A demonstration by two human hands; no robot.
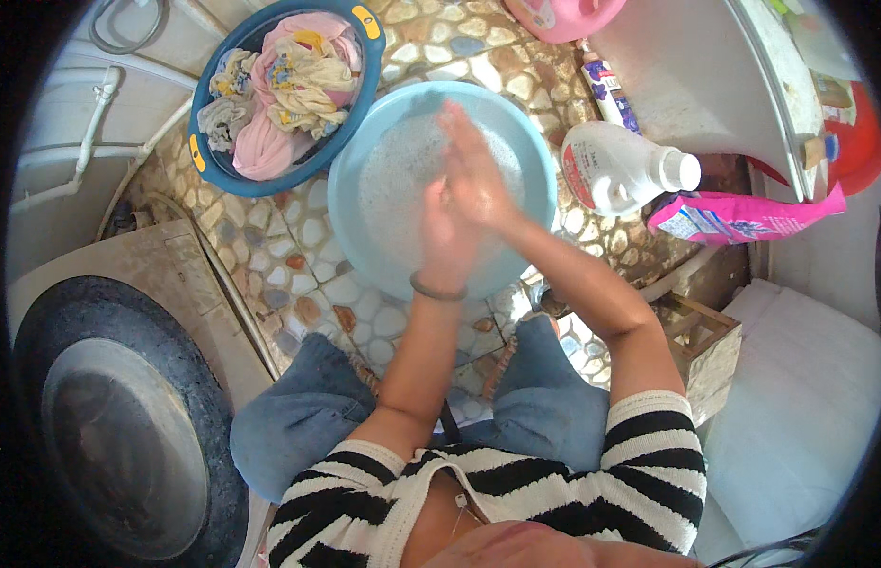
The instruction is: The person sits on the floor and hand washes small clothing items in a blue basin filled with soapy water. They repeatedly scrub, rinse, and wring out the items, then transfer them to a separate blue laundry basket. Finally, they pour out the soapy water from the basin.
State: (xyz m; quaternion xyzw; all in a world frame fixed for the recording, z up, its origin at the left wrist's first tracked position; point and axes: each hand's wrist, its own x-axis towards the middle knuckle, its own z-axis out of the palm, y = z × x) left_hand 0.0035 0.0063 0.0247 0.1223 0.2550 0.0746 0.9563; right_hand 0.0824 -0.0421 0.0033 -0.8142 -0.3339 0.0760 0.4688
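A light blue plastic basin (348, 238) stands on the floor in front of me, holding sudsy water (390, 177) with white foam. Over it, my left hand (449, 224) and my right hand (476, 167) are pressed against each other. Both are blurred, the left more so. My right hand looks wet and its fingers point away from me. No object shows between the palms, but the space there is hidden. A dark band circles my left wrist.
At the upper left, a dark blue tub (270, 186) holds pink and patterned cloths (291, 92). Right of the basin lie a white bottle (611, 167), a pink packet (745, 216) and a purple-and-white tube (611, 92). A pink container (564, 18) is beyond. A large black pan (128, 440) sits at left.
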